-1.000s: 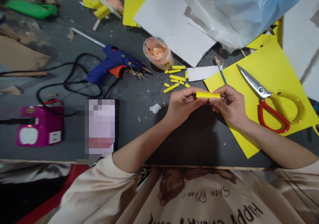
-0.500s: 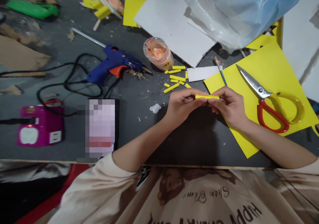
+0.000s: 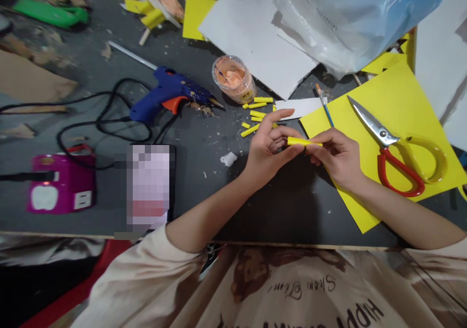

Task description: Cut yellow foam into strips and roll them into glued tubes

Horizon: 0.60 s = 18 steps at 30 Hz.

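A small yellow paper roll (image 3: 299,141) lies sideways between my two hands, above the dark table. My left hand (image 3: 270,145) holds its left part against the thumb, with the index finger raised away from it. At the roll's right end, my right hand (image 3: 334,153) pinches it between thumb and fingers. Just beyond my left hand lie several short yellow paper rolls (image 3: 258,115), partly hidden by the fingers. A white paper strip (image 3: 304,106) rests behind the raised finger. Under my right forearm spreads a yellow paper sheet (image 3: 397,104).
Scissors (image 3: 383,134) and a paintbrush (image 3: 324,103) lie on the yellow sheet. Left of my hands are a blue glue gun (image 3: 171,92) with its cord, a phone (image 3: 149,182) and a magenta box (image 3: 60,182). Behind stand an open tub (image 3: 235,82) and a plastic bag (image 3: 357,21).
My left index finger has lifted off the roll and points up and outward. The roll stays held by both hands, now tilted slightly down to the right.
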{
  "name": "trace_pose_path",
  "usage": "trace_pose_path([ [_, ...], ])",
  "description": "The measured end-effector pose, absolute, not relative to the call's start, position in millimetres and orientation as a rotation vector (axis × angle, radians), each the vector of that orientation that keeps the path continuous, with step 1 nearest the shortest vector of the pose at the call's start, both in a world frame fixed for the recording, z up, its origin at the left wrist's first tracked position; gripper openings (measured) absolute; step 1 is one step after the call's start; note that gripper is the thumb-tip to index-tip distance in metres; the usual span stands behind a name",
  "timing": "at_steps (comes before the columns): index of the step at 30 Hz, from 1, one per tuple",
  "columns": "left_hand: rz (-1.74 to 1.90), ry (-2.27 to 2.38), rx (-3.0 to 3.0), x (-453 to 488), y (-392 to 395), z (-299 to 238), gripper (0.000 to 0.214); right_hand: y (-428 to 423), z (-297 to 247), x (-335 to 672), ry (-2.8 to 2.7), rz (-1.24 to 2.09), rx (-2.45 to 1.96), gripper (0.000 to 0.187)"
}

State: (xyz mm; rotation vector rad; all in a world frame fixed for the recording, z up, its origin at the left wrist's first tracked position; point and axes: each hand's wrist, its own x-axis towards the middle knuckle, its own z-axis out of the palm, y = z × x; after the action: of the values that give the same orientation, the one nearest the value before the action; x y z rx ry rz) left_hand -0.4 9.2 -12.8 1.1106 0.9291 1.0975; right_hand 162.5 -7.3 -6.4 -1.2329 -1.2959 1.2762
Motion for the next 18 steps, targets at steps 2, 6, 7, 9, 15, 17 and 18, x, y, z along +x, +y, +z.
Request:
trace_pose_path([
  [2,1.122,0.914,1.137,-0.7,9.4,-14.2,0.059,-7.5,-6.7,162.6,-1.305,1.264,-1.219,0.009],
  [6,1.142,0.935,1.176,-2.1,10.1,-15.2,0.058,-7.6,-7.3,162.7,-1.335,1.250,-1.190,0.004],
  [7,1.142,0.950,1.187,-2.6,10.2,-15.1,0.056,-7.5,-7.3,162.6,-1.337,1.252,-1.184,0.004],
  [9,1.150,0.977,1.237,-3.8,10.0,-14.6,0.049,-7.3,-6.8,162.5,-1.335,1.260,-1.190,0.005],
  [15,1.236,0.983,1.481,-5.2,10.1,-15.2,0.037,-5.5,-3.6,161.8,-1.353,1.277,-1.196,0.006],
  [17,1.256,0.981,1.533,-5.0,10.7,-16.6,0.033,-5.2,-2.9,161.4,-1.364,1.270,-1.186,0.005],
  [18,1.263,0.978,1.548,-5.0,10.9,-17.5,0.032,-5.3,-2.8,161.1,-1.372,1.265,-1.188,0.005],
])
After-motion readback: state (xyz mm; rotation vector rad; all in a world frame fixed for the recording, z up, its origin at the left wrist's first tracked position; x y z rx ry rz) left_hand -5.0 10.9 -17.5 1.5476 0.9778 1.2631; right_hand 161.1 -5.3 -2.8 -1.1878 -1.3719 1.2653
